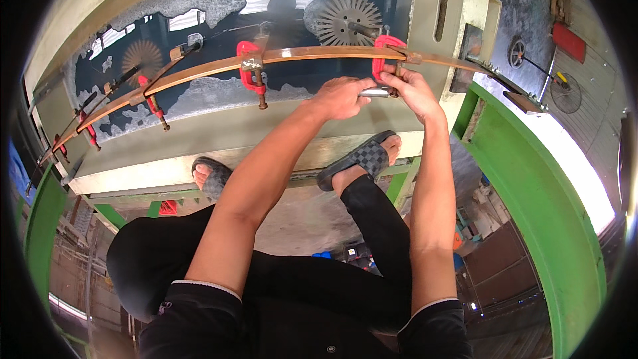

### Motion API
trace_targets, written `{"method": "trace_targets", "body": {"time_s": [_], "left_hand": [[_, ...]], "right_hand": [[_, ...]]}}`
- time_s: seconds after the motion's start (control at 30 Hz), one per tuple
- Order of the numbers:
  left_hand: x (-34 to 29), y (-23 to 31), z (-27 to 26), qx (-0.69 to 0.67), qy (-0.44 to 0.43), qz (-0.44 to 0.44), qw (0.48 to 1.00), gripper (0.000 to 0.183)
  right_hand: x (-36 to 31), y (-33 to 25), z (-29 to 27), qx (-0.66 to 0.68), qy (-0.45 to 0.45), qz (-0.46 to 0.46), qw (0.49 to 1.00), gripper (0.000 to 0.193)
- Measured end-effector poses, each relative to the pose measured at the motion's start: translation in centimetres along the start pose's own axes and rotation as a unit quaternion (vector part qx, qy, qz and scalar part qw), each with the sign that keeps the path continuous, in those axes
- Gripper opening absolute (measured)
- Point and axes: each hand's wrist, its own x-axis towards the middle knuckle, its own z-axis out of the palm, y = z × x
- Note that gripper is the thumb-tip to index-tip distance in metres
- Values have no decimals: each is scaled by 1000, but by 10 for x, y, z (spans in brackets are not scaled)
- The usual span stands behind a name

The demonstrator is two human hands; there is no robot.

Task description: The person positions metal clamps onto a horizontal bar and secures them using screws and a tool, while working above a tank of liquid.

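A long orange-brown bar (312, 53) runs across in front of me, with red C-clamps along it. My right hand (417, 93) is closed around the lower part of the rightmost clamp (380, 60), by its screw. My left hand (340, 98) is wrapped around a short silver metal tool (375, 92), whose free end points at that screw. Whether the tool touches the screw is hard to tell. Another red clamp (249, 66) hangs on the bar left of my hands, and a further one (154, 106) sits farther left.
Beyond the bar, a cream frame (435, 23) surrounds a dark, wet-looking surface with a toothed metal disc (349, 20). Both my sandalled feet rest on the frame's near ledge (266, 153). A green beam (538, 213) curves down the right side. A wheeled rod (516, 52) lies beyond it.
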Motion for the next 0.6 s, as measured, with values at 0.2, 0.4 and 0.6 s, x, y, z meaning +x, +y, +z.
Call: {"method": "trace_targets", "body": {"time_s": [0.2, 0.4, 0.6], "left_hand": [[16, 19, -9, 31, -144, -98, 984, 32], [27, 6, 7, 53, -135, -13, 989, 35], [46, 11, 6, 32, -216, -30, 975, 36]], "right_hand": [[7, 7, -6, 24, -47, 12, 999, 32], [7, 8, -2, 16, -91, -18, 996, 30], [13, 21, -6, -3, -98, -72, 993, 27]]}}
